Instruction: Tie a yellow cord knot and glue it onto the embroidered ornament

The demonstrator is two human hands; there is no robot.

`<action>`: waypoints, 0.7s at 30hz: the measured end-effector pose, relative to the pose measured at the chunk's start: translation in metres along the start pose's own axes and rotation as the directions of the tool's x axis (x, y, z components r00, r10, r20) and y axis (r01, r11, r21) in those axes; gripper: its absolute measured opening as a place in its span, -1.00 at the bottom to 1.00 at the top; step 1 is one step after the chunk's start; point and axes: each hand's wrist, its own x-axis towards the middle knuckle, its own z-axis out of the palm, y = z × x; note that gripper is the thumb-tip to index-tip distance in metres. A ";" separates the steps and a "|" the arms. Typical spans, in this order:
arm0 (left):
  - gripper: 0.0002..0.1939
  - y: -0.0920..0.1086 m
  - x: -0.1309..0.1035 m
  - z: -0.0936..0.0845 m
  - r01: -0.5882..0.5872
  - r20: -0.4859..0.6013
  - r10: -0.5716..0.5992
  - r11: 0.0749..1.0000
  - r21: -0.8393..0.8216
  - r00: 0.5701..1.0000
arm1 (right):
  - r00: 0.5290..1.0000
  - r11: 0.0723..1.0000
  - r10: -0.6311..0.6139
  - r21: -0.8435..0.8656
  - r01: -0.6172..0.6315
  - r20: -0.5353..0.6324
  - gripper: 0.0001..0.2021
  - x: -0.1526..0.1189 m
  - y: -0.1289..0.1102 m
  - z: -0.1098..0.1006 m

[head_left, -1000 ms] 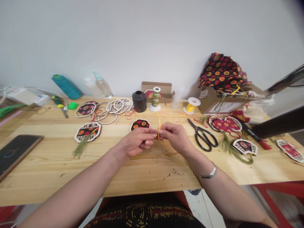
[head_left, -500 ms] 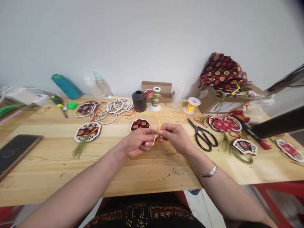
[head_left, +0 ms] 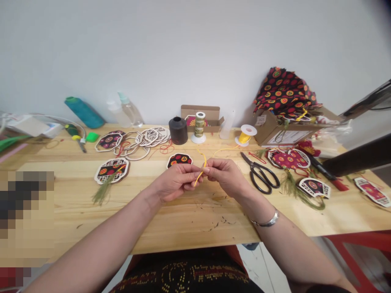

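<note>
A yellow cord [head_left: 199,178] is pinched between my two hands, which meet above the middle of the table. My left hand [head_left: 180,181] closes thumb and fingers on it from the left. From the other side my right hand [head_left: 222,173] grips it with thumb and forefinger. One strand runs back toward the yellow cord spool [head_left: 244,137]. Just behind my left hand lies a fabric-covered black and red ornament [head_left: 179,159], partly hidden by the fingers. Black-handled scissors [head_left: 261,173] rest to the right of my right hand.
A tasselled ornament [head_left: 112,171] and pale lattice frames [head_left: 155,135] lie at left. Behind stand a black cone spool [head_left: 178,131] and a gold-green thread spool [head_left: 199,129]. A cardboard box [head_left: 284,132] with patterned fabric [head_left: 284,93] is at back right. Wooden table [head_left: 171,228] below.
The yellow cord's short end has swung slightly to the left at my fingers. Both hands keep their pinch in nearly the same place.
</note>
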 end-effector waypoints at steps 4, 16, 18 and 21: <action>-0.86 -0.002 0.001 -0.001 -0.014 0.009 0.014 1.000 -0.002 1.000 | 1.000 0.998 0.019 0.067 -0.020 0.020 -0.72 0.000 -0.001 0.000; -0.86 -0.006 0.001 -0.002 -0.009 0.023 0.010 0.999 -0.031 1.000 | 0.999 0.998 -0.005 0.059 0.003 0.040 -0.72 -0.002 -0.004 0.000; -0.86 -0.006 0.000 -0.002 -0.004 0.017 0.004 1.000 -0.026 1.000 | 0.999 0.999 -0.006 0.044 0.004 0.033 -0.71 -0.002 -0.004 0.000; -0.87 -0.003 -0.001 0.000 0.006 -0.006 -0.006 1.000 -0.006 1.000 | 1.000 1.000 -0.003 0.013 0.003 0.025 -0.71 -0.002 -0.003 -0.002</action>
